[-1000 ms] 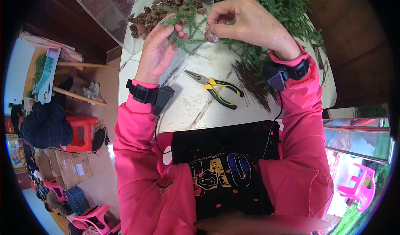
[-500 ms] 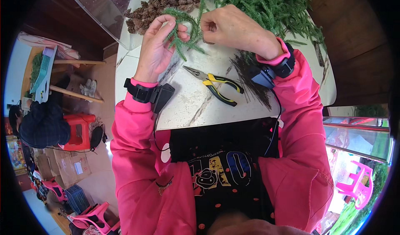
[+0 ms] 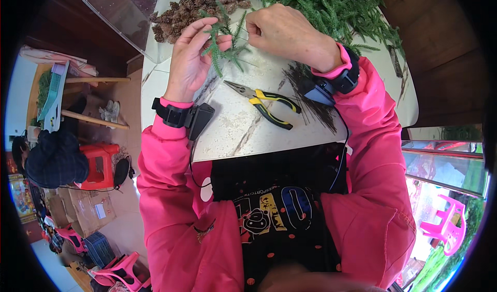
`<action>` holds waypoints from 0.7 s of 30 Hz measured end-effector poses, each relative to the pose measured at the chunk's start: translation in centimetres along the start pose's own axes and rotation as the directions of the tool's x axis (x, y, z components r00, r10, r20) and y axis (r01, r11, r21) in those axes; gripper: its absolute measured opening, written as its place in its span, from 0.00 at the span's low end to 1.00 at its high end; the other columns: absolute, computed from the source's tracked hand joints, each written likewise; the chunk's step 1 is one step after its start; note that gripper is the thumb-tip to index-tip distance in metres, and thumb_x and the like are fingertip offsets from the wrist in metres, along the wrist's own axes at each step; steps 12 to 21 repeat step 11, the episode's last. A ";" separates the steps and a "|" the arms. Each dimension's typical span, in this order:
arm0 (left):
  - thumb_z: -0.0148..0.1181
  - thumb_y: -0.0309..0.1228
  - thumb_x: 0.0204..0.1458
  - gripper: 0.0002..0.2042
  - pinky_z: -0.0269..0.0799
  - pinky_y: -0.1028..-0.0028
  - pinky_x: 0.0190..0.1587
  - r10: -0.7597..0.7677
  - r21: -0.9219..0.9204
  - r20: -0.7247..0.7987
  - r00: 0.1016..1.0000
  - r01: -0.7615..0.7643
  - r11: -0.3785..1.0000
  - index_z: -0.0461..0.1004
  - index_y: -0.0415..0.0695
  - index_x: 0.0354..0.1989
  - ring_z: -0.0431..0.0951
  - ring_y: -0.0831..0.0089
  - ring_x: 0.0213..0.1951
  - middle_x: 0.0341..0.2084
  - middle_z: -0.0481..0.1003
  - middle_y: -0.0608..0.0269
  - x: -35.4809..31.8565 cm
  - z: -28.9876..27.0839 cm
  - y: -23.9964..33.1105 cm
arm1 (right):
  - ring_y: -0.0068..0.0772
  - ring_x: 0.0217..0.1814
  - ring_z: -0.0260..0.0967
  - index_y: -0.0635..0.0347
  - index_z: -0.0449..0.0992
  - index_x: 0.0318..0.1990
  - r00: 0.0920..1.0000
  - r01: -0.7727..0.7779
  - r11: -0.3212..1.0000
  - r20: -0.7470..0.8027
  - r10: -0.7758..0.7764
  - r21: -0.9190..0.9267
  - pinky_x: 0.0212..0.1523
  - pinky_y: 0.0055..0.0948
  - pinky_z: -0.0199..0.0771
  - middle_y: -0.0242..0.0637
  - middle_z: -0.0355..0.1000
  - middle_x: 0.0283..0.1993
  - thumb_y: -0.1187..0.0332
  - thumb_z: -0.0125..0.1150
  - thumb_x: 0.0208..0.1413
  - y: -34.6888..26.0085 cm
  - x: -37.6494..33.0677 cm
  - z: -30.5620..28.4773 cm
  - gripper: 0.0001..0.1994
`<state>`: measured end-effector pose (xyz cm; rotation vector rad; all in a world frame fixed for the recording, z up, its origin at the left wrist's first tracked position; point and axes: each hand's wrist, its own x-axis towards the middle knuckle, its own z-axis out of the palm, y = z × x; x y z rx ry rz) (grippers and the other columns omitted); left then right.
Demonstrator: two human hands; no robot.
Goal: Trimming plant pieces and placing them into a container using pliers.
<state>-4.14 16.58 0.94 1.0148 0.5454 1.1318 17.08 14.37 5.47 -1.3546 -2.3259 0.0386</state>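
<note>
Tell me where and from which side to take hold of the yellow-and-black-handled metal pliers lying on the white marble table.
Grip the yellow-and-black-handled pliers by both handles, coming from above on the right. They lie flat, metal nose pointing left, handles trailing right and slightly spread. The right hand is probably the easier one to reach them with.

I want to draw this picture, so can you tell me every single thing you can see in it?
Small green fir-like sprig: one, green, held between both hands above the table.
Heap of green fir-like branches: one, green, far right of the table.
Pile of brown pine cones: many, brown, far left of the table.
Pliers with yellow-and-black handles: one, lying on the table, untouched.
Thin dark sticks: a bundle, dark, right of the pliers.
White marbled table: one, white.
Clear plastic lid: one, at the table's far left.
Red plastic stool: one, on the floor at left.
Left hand: pink sleeve, black wristband.
Right hand: pink sleeve, black wristband.
</note>
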 end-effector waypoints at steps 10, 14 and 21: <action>0.52 0.27 0.61 0.12 0.74 0.69 0.46 0.028 0.060 0.104 0.994 -0.035 0.998 0.70 0.39 0.51 0.77 0.69 0.38 0.38 0.75 0.60 0.2 -0.5 -0.5 | 0.52 0.28 0.73 0.63 0.74 0.28 0.997 0.063 0.998 -0.041 -0.063 0.007 0.31 0.43 0.72 0.47 0.72 0.23 0.68 0.56 0.45 -0.1 -0.1 -0.1 0.07; 0.52 0.27 0.61 0.12 0.73 0.69 0.48 0.011 0.080 0.129 0.992 -0.021 0.997 0.71 0.41 0.52 0.77 0.70 0.39 0.38 0.75 0.62 0.1 -0.6 -0.4 | 0.52 0.29 0.73 0.63 0.75 0.28 0.997 0.063 0.998 -0.039 -0.063 0.006 0.31 0.43 0.72 0.47 0.73 0.24 0.68 0.56 0.45 -0.2 -0.1 -0.1 0.07; 0.52 0.27 0.61 0.12 0.73 0.69 0.48 0.011 0.080 0.129 0.992 -0.021 0.997 0.71 0.41 0.52 0.77 0.70 0.39 0.38 0.75 0.62 0.1 -0.6 -0.4 | 0.52 0.29 0.73 0.63 0.75 0.28 0.997 0.063 0.998 -0.039 -0.063 0.006 0.31 0.43 0.72 0.47 0.73 0.24 0.68 0.56 0.45 -0.2 -0.1 -0.1 0.07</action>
